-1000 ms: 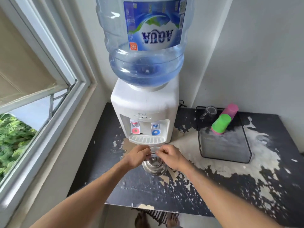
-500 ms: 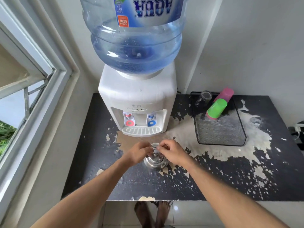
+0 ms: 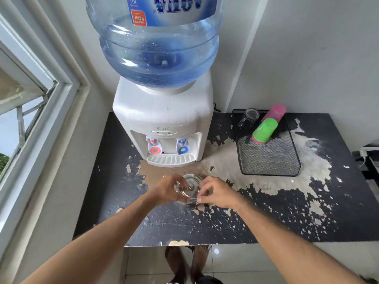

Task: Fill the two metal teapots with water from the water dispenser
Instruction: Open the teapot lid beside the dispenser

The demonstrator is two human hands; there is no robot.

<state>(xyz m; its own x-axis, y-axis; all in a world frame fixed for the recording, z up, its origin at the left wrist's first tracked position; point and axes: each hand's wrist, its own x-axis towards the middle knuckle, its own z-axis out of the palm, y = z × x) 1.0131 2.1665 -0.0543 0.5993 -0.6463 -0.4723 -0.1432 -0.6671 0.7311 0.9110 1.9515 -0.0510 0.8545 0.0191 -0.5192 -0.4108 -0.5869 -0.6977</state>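
From the head view I see the metal teapot (image 3: 189,188) standing on the worn black table (image 3: 297,218), just in front of the water dispenser (image 3: 164,119) and its drip tray (image 3: 171,160). My left hand (image 3: 168,189) curls around its left side; my right hand (image 3: 218,192) pinches its right rim. Bare tabletop lies to the right, short of the mesh tray (image 3: 270,160); the near table edge is well apart.

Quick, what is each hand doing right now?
Left hand: closed on the small shiny metal teapot, at its lid.
Right hand: fingers pinched at the teapot's near edge.
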